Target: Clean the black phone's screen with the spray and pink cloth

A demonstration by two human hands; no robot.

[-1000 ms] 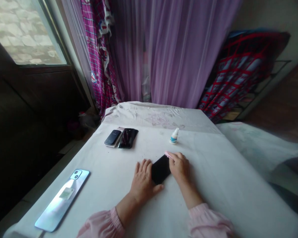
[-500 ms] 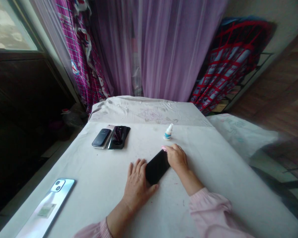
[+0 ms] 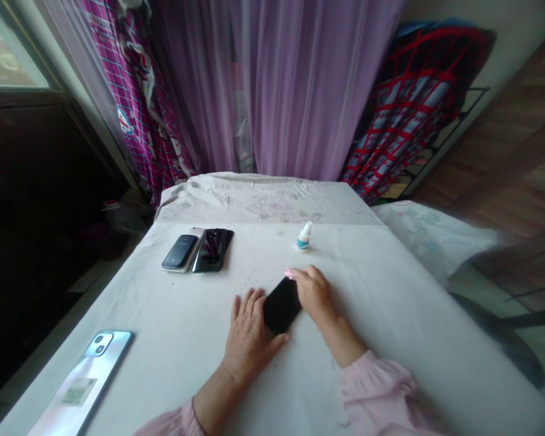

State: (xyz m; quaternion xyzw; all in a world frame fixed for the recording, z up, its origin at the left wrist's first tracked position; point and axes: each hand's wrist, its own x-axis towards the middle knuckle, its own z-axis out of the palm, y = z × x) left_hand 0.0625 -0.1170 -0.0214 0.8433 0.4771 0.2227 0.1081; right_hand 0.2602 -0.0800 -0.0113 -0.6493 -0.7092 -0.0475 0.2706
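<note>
A black smartphone [image 3: 281,306] lies slantwise on the white-covered table, its dark glossy face up. My left hand [image 3: 249,336] grips its near left end, with the fingers along the left edge and the thumb at the near corner. At the far right end, my right hand [image 3: 315,293] is closed on a small pink cloth [image 3: 290,274], pressed against the phone's far edge. Most of the cloth is hidden under my fingers. Beyond the right hand stands a small white bottle [image 3: 303,238] with a blue label and a nozzle top.
Several phones lie back left, among them a dark blue one [image 3: 180,251] and a glossy black one [image 3: 210,249]. A light blue phone [image 3: 84,381] lies back up at the near left. Purple curtains [image 3: 300,91] hang past the tablecloth's [image 3: 272,209] far edge.
My right hand has slid a little left along the phone's far edge with the pink cloth. My left hand keeps its hold on the phone. The view has shifted slightly.
</note>
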